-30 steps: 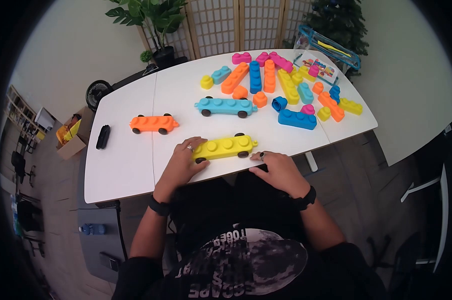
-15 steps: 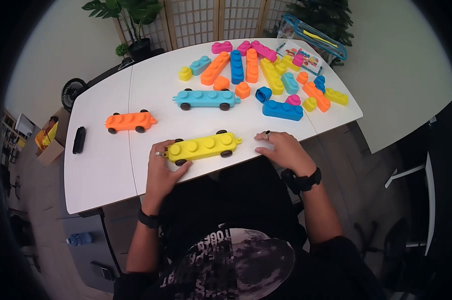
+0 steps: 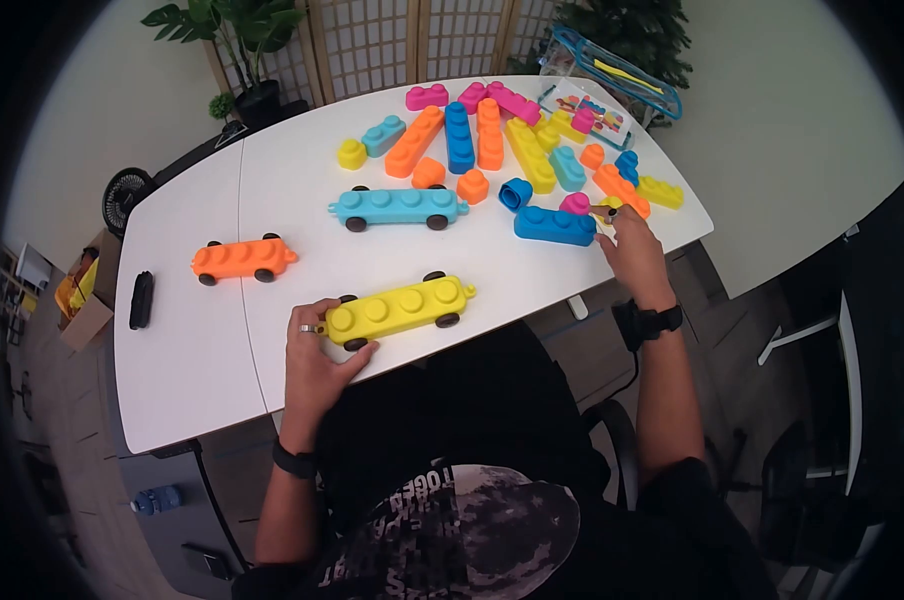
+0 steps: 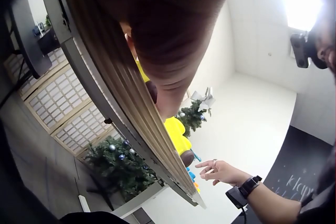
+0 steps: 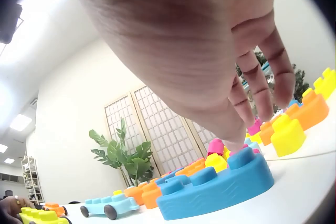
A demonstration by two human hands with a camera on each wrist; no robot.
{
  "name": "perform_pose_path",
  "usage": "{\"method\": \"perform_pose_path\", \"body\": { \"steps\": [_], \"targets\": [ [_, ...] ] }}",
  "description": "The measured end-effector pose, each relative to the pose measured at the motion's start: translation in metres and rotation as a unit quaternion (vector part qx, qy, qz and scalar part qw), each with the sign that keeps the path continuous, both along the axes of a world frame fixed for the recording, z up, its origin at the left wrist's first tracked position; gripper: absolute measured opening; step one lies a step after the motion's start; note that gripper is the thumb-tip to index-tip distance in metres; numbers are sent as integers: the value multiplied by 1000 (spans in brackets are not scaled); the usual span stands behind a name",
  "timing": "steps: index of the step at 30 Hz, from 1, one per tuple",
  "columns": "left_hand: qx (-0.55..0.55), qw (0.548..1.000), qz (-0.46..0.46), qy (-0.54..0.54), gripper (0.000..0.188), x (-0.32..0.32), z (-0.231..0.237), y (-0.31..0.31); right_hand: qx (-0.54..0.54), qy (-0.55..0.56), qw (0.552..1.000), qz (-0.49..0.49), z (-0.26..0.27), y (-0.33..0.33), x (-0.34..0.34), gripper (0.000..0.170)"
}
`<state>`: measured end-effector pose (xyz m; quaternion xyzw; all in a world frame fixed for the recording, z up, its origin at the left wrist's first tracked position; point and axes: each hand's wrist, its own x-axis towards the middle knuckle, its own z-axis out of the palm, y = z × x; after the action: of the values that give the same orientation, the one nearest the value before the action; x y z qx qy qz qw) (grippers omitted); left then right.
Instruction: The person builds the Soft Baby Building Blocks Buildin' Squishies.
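The white table [image 3: 182, 380] spans the middle of the head view. The yellow wheeled base [image 3: 400, 309] stands near its front edge, lower centre of the frame, long axis rising from lower left to upper right. The left hand [image 3: 315, 368] is clamped on the base's left end. The right hand [image 3: 636, 256], right of centre, is nearer to the blue block [image 3: 554, 228]; its fingers are apart, thumb at the block's right end, contact unconfirmed. The block lies immediately left of this hand, long axis nearly horizontal, dipping slightly rightward. The pink block [image 3: 575, 203] sits just above its right half.
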<state>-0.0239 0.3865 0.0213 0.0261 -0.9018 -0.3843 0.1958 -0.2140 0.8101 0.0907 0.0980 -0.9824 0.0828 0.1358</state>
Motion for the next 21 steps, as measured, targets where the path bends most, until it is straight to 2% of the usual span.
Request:
{"method": "perform_pose_path", "body": {
  "steps": [4,7,13,17,20,21],
  "targets": [
    [12,1000,-8,8,70,1,-1,-2,15,27,999,26,-6,-10,-12,24],
    [20,1000,-14,14,72,0,1,-2,-37,18,999,17,7,-18,-22,25],
    [20,999,-16,20,71,-1,3,-4,-53,35,997,43,28,-20,-63,27],
    [24,1000,-10,14,68,0,6,-5,-38,12,997,71,26,-37,-54,27],
    [39,999,-11,27,65,0,3,-6,-75,-42,992,91,13,-51,-43,23],
    [32,999,-12,31,65,-1,2,-7,-44,-31,995,85,10,-55,-32,22]
  ]
}}
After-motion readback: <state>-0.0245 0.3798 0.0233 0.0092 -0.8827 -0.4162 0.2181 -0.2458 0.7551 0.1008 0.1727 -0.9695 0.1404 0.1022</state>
